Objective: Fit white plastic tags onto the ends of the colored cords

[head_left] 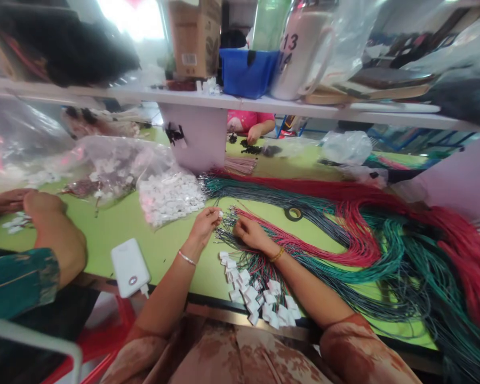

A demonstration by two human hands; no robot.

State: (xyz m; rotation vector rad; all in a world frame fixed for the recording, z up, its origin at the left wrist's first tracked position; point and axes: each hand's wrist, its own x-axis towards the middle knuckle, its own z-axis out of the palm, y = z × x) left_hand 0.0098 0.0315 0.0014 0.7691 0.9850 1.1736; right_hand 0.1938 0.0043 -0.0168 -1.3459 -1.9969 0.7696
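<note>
1. Now the left hand [205, 223] is up over the green table [116, 226]. Its fingertips are pinched together on one small white plug [220, 214].
2. The right hand [248, 232] is just beside it. Its fingers are curled tight on the ends of thin wires [228, 226].
3. The long wires, red, green and dark, spread far across the table to the right.
4. A pile of plugs [260, 301] lies near the table edge, between the two arms.
5. A bag [170, 196] full of white bits sits to the left.
6. A white charger pack [129, 266] lies by the left arm.
7. Another person's hand [43, 205] rests at the far left.
</note>
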